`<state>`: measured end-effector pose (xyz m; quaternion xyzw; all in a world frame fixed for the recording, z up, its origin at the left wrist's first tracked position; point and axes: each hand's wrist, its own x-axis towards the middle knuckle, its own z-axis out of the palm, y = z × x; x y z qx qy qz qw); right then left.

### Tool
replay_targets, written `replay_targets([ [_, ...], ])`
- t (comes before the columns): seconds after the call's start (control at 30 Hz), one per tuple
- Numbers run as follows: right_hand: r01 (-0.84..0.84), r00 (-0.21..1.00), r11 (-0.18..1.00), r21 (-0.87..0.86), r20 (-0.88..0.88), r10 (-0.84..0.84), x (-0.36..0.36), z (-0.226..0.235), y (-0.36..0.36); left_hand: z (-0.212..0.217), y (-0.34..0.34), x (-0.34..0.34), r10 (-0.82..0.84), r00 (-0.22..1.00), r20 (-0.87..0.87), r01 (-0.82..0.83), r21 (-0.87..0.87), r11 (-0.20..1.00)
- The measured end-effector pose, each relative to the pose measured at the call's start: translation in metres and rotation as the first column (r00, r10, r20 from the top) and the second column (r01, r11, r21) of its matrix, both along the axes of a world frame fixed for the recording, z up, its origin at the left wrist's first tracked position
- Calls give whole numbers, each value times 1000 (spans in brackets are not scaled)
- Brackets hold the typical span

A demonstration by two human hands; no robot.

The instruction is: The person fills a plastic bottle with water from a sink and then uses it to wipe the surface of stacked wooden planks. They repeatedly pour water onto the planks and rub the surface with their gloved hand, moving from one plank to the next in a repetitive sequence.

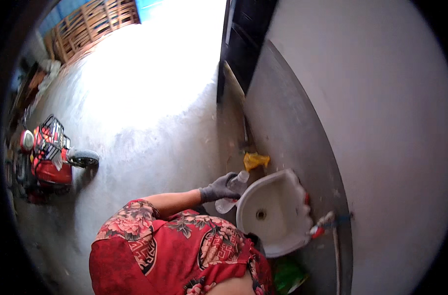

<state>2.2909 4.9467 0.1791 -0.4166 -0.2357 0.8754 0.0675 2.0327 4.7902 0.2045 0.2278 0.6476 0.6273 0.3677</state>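
Note:
My left hand, in a grey glove, is closed around a clear plastic bottle with a reddish label. The bottle is tilted at the left rim of a white washbasin, its whitish capped-looking end pointing away from me. I cannot make out whether that end has a cap. A dark drain shows in the basin's bottom. Part of my bare right arm appears at the lower edge, but the right hand is out of sight. My red floral sleeve and shirt cover much of the lower middle.
A tap with a red part and a pipe are at the wall right of the basin. A yellow bag lies beyond it, a green bag below. A red scooter stands left; a dark door is ahead.

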Motion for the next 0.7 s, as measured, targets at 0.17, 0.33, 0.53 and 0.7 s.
replay_targets([
  [0.17,-128,991,985,115,-19,131,-99,34,-16,11,-72,-63,220,973,-69,-215,74,974],
  [0.33,-176,982,971,163,-39,184,-177,59,-39,26,-143,-125,427,902,-64,-423,63,904],
  [0.53,-263,961,959,109,-53,270,-265,67,-73,57,-238,-184,689,723,-44,-680,129,722],
  [0.7,-383,920,923,22,-77,384,-360,62,-94,54,-305,-233,867,487,-105,-855,147,498],
])
